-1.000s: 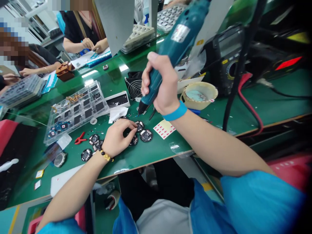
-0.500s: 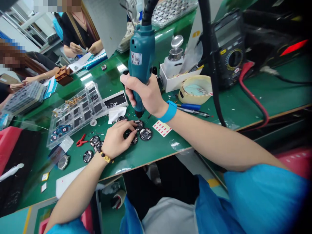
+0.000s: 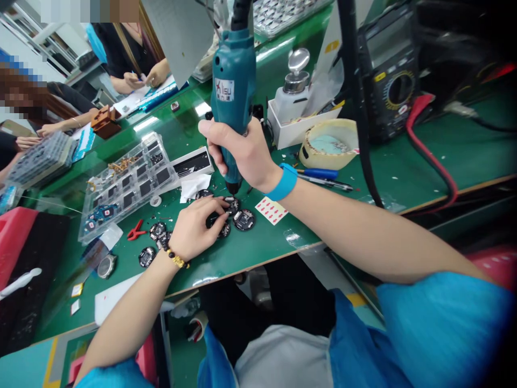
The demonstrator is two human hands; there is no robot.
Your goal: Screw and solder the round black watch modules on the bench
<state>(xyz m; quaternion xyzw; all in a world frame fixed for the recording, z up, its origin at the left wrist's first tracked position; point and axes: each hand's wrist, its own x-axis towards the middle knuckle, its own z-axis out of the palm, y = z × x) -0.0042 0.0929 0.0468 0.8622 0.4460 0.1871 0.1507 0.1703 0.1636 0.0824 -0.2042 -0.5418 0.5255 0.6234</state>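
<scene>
Wrapped around the teal electric screwdriver (image 3: 231,81), my right hand (image 3: 242,148) holds it upright with the tip down. That tip meets or nearly meets a round black electronic module (image 3: 232,205) on the green bench. My left hand (image 3: 198,223) steadies this module at its edge with closed fingertips and thumb, which partly cover it. Another round module (image 3: 244,220) lies just to the right, and one more (image 3: 223,230) shows partly under the thumb. Several similar modules (image 3: 157,231) are left of my left wrist. Whether a screw sits under the tip is too small to tell.
Left stands a clear compartment box (image 3: 133,183) of parts, with a red clamp (image 3: 136,230) before it. A red-arrow sticker sheet (image 3: 272,210), blue-handled tool (image 3: 319,173), tape roll (image 3: 329,145), dispenser bottle (image 3: 297,81) and multimeter (image 3: 390,81) are right. Two people sit across the bench.
The view has shifted slightly. My right hand keeps the screwdriver over the same module, with its tip about as low as before. My left hand stays in place.
</scene>
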